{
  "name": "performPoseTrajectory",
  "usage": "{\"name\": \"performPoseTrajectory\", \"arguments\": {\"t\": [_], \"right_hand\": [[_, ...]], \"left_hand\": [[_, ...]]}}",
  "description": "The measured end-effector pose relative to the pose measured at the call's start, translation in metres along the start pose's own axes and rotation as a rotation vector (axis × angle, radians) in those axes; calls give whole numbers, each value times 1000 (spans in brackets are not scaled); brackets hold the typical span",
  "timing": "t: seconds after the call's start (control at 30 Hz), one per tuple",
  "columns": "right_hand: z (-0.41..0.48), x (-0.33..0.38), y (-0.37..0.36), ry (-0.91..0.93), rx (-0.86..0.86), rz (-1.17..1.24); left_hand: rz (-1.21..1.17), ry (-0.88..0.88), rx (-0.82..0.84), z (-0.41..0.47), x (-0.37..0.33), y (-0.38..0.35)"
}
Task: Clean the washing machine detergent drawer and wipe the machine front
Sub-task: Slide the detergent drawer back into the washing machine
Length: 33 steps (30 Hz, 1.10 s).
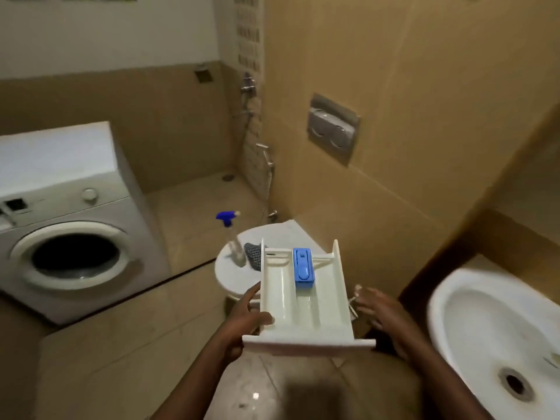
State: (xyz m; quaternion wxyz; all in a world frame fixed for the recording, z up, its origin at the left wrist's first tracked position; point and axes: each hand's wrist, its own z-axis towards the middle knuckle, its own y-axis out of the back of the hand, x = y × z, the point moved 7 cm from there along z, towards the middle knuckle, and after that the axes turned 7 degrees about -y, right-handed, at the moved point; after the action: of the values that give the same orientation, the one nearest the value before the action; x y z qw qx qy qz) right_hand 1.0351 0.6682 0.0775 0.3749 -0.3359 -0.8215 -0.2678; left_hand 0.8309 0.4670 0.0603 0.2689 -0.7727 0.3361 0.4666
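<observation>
Bathroom, seen from the head camera. The washing machine [60,207] stands far left, its door port dark and the drawer slot [13,204] at the left of its panel empty. The sink [439,301] lies near right. The toilet lid [233,277] sits at centre.

The detergent drawer [303,313], out of the machine, is held in the air near centre, between toilet and sink, front panel toward the viewer. The left hand [245,313] carries it, its grip clamped on the left wall with the thumb over the rim. The right hand [381,313] hangs just beside the right wall, its grip spread and holding nothing.

A spray bottle [233,241] and a dark cloth [254,254] rest on the lid, and a blue insert [302,265] sits in the drawer's middle compartment.

The step in hand is probably carrying the drawer to the sink. It likely goes best with the right hand supporting the free side, the drawer kept level, and the insert lifted out before rinsing.

No brand, label or writing is legible, and the panel markings are blurred.
</observation>
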Motion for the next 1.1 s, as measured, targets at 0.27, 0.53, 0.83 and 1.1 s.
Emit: {"name": "performPoseTrajectory", "arguments": {"t": [0.27,0.53,0.83,1.1], "right_hand": [[-5,19,-236,-5,458,-430],[-28,46,-411,146,682,-556],[-1,74,-550,149,741,-523],[46,121,-676,102,844,-479]], "left_hand": [[-118,-13,-174,-58,19,195],[-310,-43,-419,-119,36,341],[-558,-40,-768,-150,61,446],[-719,-51,-898,-92,24,534]]}}
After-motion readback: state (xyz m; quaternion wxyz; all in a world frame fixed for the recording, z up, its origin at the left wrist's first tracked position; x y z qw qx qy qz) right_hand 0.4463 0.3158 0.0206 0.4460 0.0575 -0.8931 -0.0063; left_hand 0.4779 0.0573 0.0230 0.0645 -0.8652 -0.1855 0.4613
